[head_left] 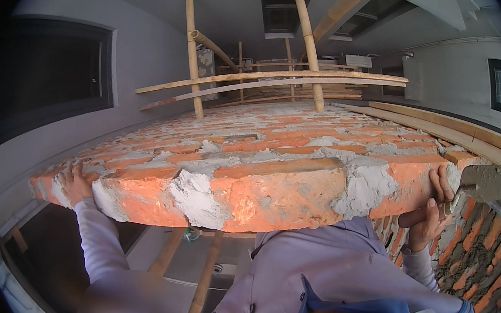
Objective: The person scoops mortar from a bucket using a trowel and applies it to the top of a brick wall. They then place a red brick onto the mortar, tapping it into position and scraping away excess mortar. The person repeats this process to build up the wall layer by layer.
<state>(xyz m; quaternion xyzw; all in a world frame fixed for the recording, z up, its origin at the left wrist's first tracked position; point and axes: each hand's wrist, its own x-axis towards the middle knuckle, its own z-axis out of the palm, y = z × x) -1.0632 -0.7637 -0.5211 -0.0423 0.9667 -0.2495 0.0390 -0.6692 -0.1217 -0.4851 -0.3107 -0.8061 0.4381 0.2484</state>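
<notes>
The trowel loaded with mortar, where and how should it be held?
Grip the trowel by its handle, at the end nearest the wall's right edge, coming from below and behind as the right hand does. The blade lies flat with wet mortar heaped on top, so only the handle end is free, and a level hold probably keeps the load on.

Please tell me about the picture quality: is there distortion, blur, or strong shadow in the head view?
In the head view, fisheye distortion bows the brick wall top and the bamboo poles, and a black rim surrounds the picture. Daylight is soft, with no glare. The bricks and the left hand look sharp. The right hand, holding a mortar-loaded trowel, is slightly soft. The area under the wall is in shadow.
</notes>
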